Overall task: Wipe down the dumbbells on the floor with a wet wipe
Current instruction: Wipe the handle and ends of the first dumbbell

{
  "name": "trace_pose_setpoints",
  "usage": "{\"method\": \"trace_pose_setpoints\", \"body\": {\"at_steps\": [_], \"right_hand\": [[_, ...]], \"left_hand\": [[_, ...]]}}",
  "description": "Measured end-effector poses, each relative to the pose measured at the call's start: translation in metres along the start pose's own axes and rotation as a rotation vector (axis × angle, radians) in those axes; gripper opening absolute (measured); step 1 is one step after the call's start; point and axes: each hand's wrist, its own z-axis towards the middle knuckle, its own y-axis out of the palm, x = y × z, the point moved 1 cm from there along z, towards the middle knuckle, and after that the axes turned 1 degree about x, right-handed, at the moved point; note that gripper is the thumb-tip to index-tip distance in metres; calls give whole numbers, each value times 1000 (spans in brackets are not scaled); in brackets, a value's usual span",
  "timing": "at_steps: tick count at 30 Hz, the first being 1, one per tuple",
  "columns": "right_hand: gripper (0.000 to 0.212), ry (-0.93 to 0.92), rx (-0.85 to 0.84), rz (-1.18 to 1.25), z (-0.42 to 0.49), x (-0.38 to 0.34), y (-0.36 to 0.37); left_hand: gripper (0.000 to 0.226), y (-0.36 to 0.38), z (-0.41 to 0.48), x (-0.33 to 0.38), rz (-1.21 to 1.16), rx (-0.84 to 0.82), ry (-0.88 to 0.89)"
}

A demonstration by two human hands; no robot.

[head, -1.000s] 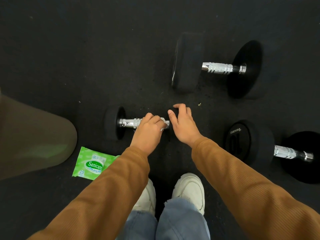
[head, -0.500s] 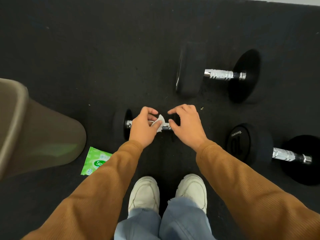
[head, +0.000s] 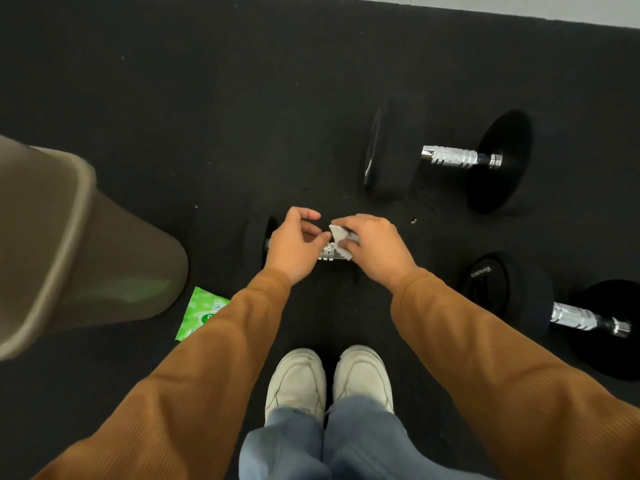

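Note:
A small black dumbbell point(head: 327, 255) with a chrome handle lies on the floor just ahead of my shoes. Both hands hover over its handle. My right hand point(head: 375, 249) pinches a crumpled white wet wipe point(head: 341, 237) above the right part of the handle. My left hand point(head: 294, 245) is loosely curled over the left part, one fingertip at the wipe's left corner and the thumb apart from it. Two bigger black dumbbells lie on the floor, one at the far right point(head: 394, 147) and one at the near right point(head: 502, 289).
A green wet-wipe pack point(head: 199, 315) lies on the black rubber floor point(head: 207, 116) to my left, partly under my left sleeve. A brown plastic bin point(head: 69, 237) stands at the left edge. My white shoes point(head: 298, 379) are below the hands.
The wipe has passed from my left hand's pinch into my right hand's fingers. Both hands have lifted off the small dumbbell's handle, and the view has tilted slightly further out.

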Motion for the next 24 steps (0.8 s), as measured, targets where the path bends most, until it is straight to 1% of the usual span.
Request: {"method": "trace_pose_setpoints", "body": {"at_steps": [2, 4, 7, 9, 13, 15, 18, 24], "right_hand": [[42, -31, -64, -191, 6, -2, 3], [41, -71, -132, -354, 10, -7, 7], [33, -93, -248, -541, 14, -18, 13], [32, -93, -301, -623, 16, -24, 17], [28, -83, -330, -672, 20, -30, 19], [26, -76, -320, -672, 20, -31, 20], [24, -63, -304, -634, 17, -31, 22], [25, -13, -301, -588, 18, -33, 22]], "left_hand": [[28, -12, 2, -9, 215, 86, 85], [27, -21, 3, -18, 411, 115, 164], [28, -27, 1, -27, 575, 107, 258], [28, -29, 0, -31, 652, 114, 299], [29, -34, -1, -37, 797, 175, 389], [31, -37, -1, -39, 842, 212, 359], [32, -40, -2, -42, 843, 215, 315], [33, -41, 0, -42, 849, 202, 333]]}}
